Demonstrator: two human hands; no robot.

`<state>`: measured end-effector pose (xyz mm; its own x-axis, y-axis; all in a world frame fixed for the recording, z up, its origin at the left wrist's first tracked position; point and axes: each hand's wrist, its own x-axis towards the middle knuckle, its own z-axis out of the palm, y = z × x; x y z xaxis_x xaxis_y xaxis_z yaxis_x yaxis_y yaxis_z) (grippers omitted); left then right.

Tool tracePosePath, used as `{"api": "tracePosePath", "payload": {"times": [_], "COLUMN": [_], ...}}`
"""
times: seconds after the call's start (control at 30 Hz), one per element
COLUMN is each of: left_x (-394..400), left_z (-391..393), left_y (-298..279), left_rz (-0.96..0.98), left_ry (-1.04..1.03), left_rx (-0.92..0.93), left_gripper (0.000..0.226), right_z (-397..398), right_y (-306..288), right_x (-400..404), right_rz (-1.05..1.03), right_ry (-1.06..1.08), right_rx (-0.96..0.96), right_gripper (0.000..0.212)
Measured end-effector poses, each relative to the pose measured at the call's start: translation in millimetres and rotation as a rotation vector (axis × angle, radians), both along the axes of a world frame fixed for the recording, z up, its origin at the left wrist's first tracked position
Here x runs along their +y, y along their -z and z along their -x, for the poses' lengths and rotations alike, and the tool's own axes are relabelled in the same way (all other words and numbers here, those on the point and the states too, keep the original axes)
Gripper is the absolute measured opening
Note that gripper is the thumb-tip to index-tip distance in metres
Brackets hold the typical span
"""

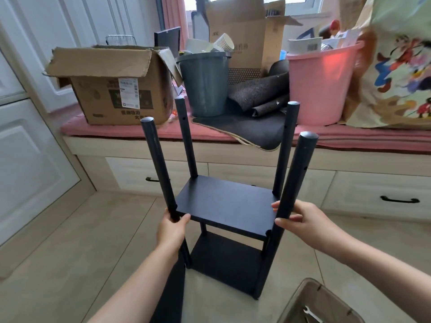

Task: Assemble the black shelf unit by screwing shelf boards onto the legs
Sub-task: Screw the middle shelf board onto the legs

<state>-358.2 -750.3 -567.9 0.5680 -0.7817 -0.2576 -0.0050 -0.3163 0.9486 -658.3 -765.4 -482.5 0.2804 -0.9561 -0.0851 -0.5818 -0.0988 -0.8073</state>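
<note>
The black shelf unit stands upright on the tiled floor in front of me. Its upper shelf board point(224, 203) and a lower shelf board point(228, 262) sit between four round black legs that rise well above the upper board. My left hand point(171, 229) grips the near left leg point(157, 164) at the upper board's corner. My right hand point(300, 220) holds the near right leg point(296, 178) at the same height, fingers wrapped round it. The two far legs point(185, 138) point(286, 145) stand free, each with a small hole near its top.
A window bench with a pink cushion point(116, 132) runs behind, carrying a cardboard box point(116, 85), a grey bucket point(205, 85), a pink tub point(321, 87) and dark mats point(256, 127). A fabric bin point(310, 297) with a small wrench point(311, 315) is at lower right. White cabinet doors stand on the left.
</note>
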Motion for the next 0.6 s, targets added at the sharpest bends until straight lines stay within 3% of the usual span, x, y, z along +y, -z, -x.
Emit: {"api": "tracePosePath", "payload": {"times": [0.1,0.23,0.4,0.53,0.6], "left_x": [13.5,26.9,11.9,-6.1,-12.0], "left_z": [29.3,72.6,73.3,62.1,60.6], "left_y": [-6.4,-16.9,-19.9,-25.5,-27.4], "left_rz": [0.014,-0.037,-0.006,0.017,0.034], "left_ry": [0.089,0.269,0.284,0.341,0.343], "left_rx": [0.249,0.390,0.439,0.357,0.320], "left_gripper": [0.094,0.108,0.103,0.076,0.079], "right_z": [0.8,1.9,-1.3,-20.8,-31.8], "right_y": [-1.4,-2.6,-2.9,-8.5,-9.6], "right_x": [2.5,10.7,21.3,24.6,24.5], "right_rz": [0.030,0.065,0.091,0.099,0.125], "right_ry": [-0.002,-0.008,-0.066,-0.207,-0.240], "right_rx": [-0.014,-0.001,-0.001,0.016,0.011], "right_gripper": [0.014,0.015,0.014,0.015,0.017]}}
